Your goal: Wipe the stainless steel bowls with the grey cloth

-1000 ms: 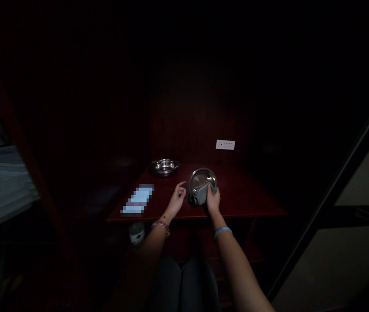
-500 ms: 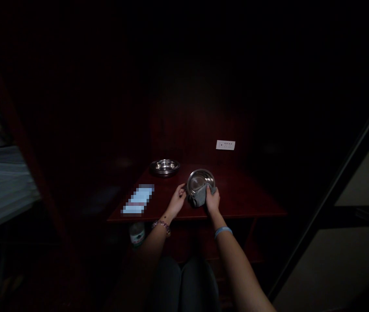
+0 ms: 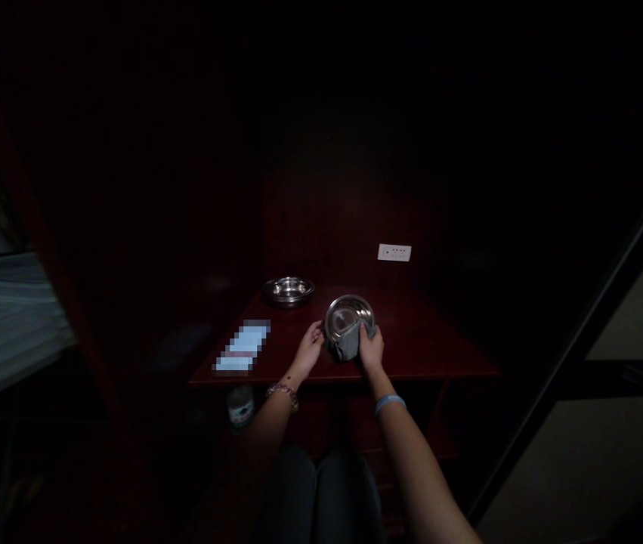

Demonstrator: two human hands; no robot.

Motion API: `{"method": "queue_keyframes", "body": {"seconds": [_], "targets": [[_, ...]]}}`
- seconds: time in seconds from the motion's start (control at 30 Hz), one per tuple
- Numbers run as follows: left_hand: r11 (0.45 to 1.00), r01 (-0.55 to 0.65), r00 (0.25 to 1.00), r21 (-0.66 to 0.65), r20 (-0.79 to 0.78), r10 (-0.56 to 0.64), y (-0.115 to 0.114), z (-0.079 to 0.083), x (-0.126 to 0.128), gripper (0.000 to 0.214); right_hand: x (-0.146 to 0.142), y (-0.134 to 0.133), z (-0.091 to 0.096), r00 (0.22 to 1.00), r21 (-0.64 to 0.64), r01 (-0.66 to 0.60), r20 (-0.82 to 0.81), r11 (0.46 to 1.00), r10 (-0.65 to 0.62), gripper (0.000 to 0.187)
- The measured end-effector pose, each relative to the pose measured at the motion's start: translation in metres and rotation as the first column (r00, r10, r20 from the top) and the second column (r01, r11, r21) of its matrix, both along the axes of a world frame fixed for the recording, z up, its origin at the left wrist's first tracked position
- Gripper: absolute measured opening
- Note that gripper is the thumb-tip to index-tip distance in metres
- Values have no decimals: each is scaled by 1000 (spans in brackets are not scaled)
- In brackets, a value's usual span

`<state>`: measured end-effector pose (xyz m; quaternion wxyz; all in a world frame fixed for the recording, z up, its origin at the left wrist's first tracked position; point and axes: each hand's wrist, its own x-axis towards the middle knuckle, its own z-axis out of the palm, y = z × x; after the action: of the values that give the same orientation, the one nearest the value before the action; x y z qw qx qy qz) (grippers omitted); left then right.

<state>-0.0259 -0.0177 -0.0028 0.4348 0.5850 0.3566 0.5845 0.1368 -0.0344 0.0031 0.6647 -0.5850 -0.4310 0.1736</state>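
A shiny stainless steel bowl is tilted above the dark red desk, its inside facing me. At its left rim is my left hand, fingers curled against the edge; the fingertips are partly hidden behind it. My right hand grips a grey cloth folded over the bowl's lower right rim, with the thumb on the inner side. Part of the cloth hangs below the bowl. Farther back on the left, more steel dishes, seemingly stacked, rest on the desk.
A blurred-out bright rectangle lies at the desk's left front. Below the front edge stands a bottle. A white socket panel is on the back wall. Pale stacked material shows at far left.
Both hands stay at the bowl, with the cloth still over its rim. The whole view has shifted very slightly; little else differs.
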Motion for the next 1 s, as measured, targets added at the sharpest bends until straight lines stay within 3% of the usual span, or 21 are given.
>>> {"method": "queue_keyframes", "body": {"seconds": [0.3,0.73,1.0], "targets": [[1000,-1,991,-14,135,3,6,-3,3,30,-6,-3,0,987,-51,-29,157,998,37,22],[994,-98,995,44,10,97,4,-1,2,20,-6,-4,1,974,-91,-3,224,996,23,20],[995,-87,996,47,12,87,3,2,3,22,-7,-4,2,971,-94,21,239,995,3,21]]}}
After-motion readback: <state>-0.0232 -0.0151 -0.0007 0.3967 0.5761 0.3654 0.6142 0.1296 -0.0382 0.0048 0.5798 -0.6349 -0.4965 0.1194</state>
